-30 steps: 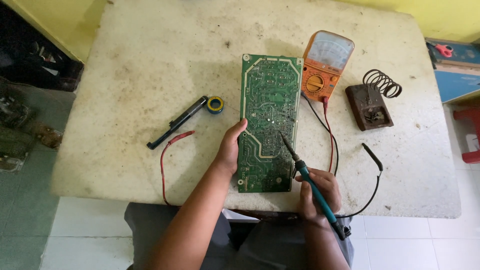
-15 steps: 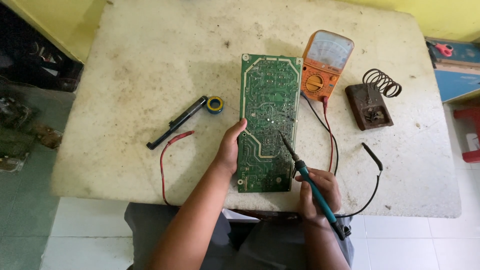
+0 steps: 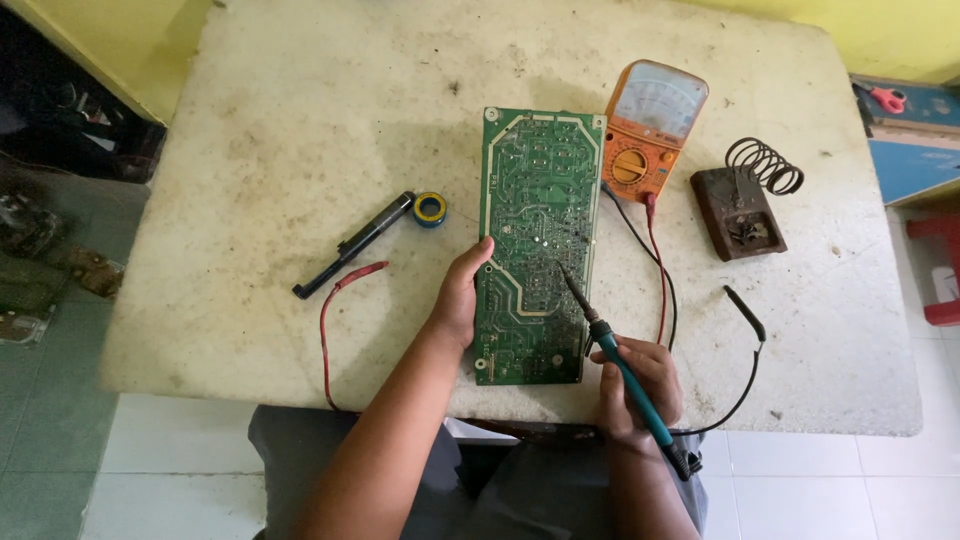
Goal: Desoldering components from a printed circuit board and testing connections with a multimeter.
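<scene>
— Head view: the right hand [image 3: 640, 385] is clamped round a teal-handled soldering iron [image 3: 620, 365], its tip on the long green circuit board [image 3: 535, 245] lying solder-side up mid-table. A joint is being worked, I'd say.

— And the left hand [image 3: 460, 295]?

— Fingers closed on the board's left edge, steadying it — the next touch needs a still tip.

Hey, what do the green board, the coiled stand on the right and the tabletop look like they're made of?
The green board looks like rigid laminate with a glossy green coating; pale traces and shiny solder dots show. The coiled stand seems to be dark metal wire on a rusty-brown base, possibly metal. The tabletop looks like pale stone or concrete, matte, stained and speckled.
</scene>
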